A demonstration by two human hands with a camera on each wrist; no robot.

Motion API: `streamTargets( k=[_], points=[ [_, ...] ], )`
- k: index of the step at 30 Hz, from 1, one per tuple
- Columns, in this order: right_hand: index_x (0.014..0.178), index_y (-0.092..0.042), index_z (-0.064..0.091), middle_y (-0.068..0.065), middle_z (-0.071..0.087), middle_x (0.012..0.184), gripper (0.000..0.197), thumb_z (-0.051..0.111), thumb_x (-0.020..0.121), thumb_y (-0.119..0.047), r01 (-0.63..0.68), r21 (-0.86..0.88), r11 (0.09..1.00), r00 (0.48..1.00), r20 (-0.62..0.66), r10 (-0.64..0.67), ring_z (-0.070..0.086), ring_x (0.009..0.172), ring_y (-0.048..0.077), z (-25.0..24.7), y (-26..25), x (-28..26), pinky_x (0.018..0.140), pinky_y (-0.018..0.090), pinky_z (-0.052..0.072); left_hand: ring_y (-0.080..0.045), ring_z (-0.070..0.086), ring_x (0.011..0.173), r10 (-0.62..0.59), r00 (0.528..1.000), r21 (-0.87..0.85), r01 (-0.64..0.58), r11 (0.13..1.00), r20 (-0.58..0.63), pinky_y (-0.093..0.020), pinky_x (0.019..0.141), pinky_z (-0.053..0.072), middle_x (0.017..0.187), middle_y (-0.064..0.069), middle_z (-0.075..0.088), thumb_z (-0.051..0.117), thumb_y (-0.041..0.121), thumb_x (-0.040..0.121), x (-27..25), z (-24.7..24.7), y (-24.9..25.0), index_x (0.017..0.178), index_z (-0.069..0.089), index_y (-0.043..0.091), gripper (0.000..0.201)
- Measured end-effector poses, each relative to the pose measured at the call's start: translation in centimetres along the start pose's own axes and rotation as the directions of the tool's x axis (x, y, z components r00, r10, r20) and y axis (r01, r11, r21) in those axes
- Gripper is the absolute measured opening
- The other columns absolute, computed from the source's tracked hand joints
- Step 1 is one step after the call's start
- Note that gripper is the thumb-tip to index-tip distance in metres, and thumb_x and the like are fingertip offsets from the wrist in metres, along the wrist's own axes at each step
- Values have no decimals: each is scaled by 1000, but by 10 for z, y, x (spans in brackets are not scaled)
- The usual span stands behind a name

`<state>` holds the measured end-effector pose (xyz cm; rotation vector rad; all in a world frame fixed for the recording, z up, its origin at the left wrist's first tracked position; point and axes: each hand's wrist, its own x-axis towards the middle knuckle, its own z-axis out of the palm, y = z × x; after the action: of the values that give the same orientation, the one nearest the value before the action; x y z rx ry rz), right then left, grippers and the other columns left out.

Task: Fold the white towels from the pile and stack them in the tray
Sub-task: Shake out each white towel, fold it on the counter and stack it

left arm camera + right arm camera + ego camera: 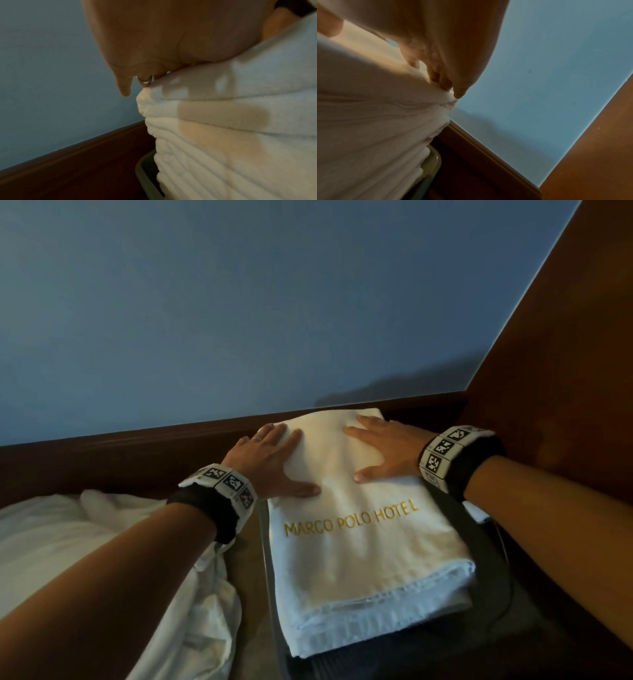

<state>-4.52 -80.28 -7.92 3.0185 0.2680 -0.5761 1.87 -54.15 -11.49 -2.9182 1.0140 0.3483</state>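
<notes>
Here the placing step looks all but finished: the folded towel (363, 529), lettered in gold, lies atop the stack (223, 155) in the tray (145, 175). At its far end the left hand (270, 460) and right hand (383, 453) press flat, fingers straight, gripping nothing. Next, probably, lift off and reach left to the pile (85, 542) on the surface. Beyond stands the blue wall (239, 302), nothing blocking.
</notes>
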Motion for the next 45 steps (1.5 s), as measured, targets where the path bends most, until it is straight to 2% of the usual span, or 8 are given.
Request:
streamTargets(
  k=[9, 14, 21, 30, 35, 40, 42, 45],
  points=[
    [157, -34, 8, 3, -6, 166, 99, 59, 81, -71, -34, 67, 997, 999, -12, 35, 0, 153, 22, 6, -3, -3, 123, 41, 8, -21, -5, 155, 3, 1000, -46, -4, 999, -14, -56, 123, 9, 168, 2, -5, 41, 95, 68, -6, 12, 4, 159, -5, 30, 121],
    [157, -32, 10, 6, -5, 166, 89, 53, 87, -68, -79, -17, 997, 996, -44, 78, 2, 152, 25, 2, -15, -45, 122, 42, 11, -30, 2, 155, 73, 970, 20, -71, 997, -233, -49, 124, 3, 168, -6, 8, 49, 78, 82, -41, 1, 36, 157, 17, 23, 98],
    [157, -30, -4, 1, -18, 164, 119, -4, 59, -98, -89, 98, 991, 992, -86, 98, -10, 152, 20, 62, -39, -103, 120, 48, 5, -35, -14, 153, 189, 962, -17, -196, 981, -197, -53, 123, -3, 168, -11, -8, 1, 88, 80, -107, 44, 79, 161, 7, 23, 103],
    [154, -28, -20, 3, -32, 159, 112, 13, 69, -93, -213, 60, 975, 977, 7, 213, -21, 150, 24, 97, -54, -92, 121, 50, 5, -31, -19, 152, 199, 973, -24, -204, 979, -119, -48, 121, -10, 167, -8, -18, 3, 85, 81, -102, 68, 80, 160, -3, 22, 101],
    [154, -29, -19, 6, -29, 161, 106, 13, 74, -90, -278, -49, 959, 957, 76, 281, -14, 151, 27, 80, -71, -93, 122, 53, 4, -22, -13, 154, 208, 968, -78, -220, 972, -139, -49, 125, 1, 168, -1, -11, 16, 79, 90, -116, 73, 65, 161, 2, 26, 89],
    [156, -27, -10, 10, -11, 165, 89, 22, 90, -77, -419, -133, 898, 900, 65, 430, 4, 152, 31, 66, -103, -102, 118, 55, 13, -20, 14, 154, 249, 962, -159, -264, 951, -108, -48, 122, 23, 169, 6, 0, 25, 69, 99, -170, 70, 31, 161, 8, 27, 76],
    [154, -25, 7, 14, 16, 162, 71, 27, 97, -62, -455, -125, 882, 890, -34, 454, 26, 145, 34, 64, -126, -107, 115, 56, 23, -26, 49, 135, 209, 977, -195, -212, 958, -34, -41, 103, 45, 163, 0, 28, 38, 61, 100, -194, 69, 8, 157, 25, 26, 68],
    [121, -26, 41, 11, 54, 131, 27, 33, 100, -39, -479, 78, 875, 858, -170, 485, 54, 116, 35, 60, -175, -112, 99, 50, 40, -23, 66, 105, 136, 989, -187, -145, 972, -58, -30, 74, 44, 118, -2, 68, 46, 56, 99, -236, 80, -46, 123, 64, 22, 45]
  ],
)
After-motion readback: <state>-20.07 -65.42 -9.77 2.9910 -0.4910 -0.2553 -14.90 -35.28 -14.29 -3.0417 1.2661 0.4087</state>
